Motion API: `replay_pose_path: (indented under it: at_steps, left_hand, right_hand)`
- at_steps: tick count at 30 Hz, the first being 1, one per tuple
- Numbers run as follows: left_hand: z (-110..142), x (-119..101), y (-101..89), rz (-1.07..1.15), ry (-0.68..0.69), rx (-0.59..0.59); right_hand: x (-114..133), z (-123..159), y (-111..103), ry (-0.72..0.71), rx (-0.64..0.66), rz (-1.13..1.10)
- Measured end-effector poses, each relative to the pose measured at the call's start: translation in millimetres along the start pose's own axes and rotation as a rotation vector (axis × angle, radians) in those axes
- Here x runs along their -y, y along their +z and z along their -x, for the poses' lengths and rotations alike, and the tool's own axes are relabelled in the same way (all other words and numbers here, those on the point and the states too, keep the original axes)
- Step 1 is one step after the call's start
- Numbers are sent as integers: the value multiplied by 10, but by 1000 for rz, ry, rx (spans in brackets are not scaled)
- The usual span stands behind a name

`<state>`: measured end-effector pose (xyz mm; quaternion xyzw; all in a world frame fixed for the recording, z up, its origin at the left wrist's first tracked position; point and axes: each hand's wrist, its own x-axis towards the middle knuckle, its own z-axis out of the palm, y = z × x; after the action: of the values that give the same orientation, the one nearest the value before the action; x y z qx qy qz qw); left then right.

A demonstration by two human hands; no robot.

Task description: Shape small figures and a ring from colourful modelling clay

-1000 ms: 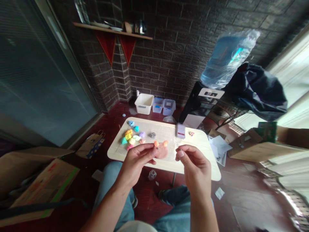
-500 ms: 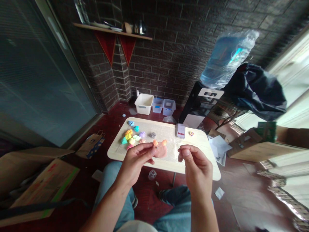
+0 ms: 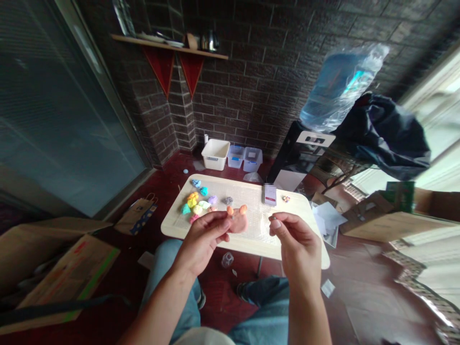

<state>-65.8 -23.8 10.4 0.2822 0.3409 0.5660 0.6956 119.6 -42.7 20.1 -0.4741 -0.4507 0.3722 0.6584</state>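
Observation:
Pinched by its left edge, a flat pinkish clay figure (image 3: 238, 223) with two orange balls on top is in my left hand (image 3: 203, 239). A small dark spot shows on the figure below the left ball. My right hand (image 3: 297, 239) is apart from it on the right, thumb and index pressed together around a tiny dark bit too small to name. Below and beyond, several coloured clay lumps lie on the left of the table, among them a yellow lump (image 3: 192, 199), a purple lump (image 3: 212, 199) and a grey lump (image 3: 229, 200).
The cream table (image 3: 302, 225) carries a phone (image 3: 270, 195) and a small multicoloured lump (image 3: 285, 198). Behind it stand a white bin (image 3: 215, 155), clear boxes and a water dispenser (image 3: 305, 143). Cardboard boxes flank both sides, and a clear cup (image 3: 227, 259) shows below the table's edge.
My right hand has shifted slightly right, away from the clay figure, and the dark bit at its fingertips shows more. My left hand still holds the figure almost in place.

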Motion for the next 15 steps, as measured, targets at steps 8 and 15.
replay_pose_path:
  at_steps: [8, 15]
  left_hand:
    - [31, 15, 161, 99, -85, 26]
    - [89, 28, 259, 45, -127, 74]
  right_hand:
    - [-37, 90, 89, 15, 67, 62]
    - [-58, 85, 114, -87, 149, 83]
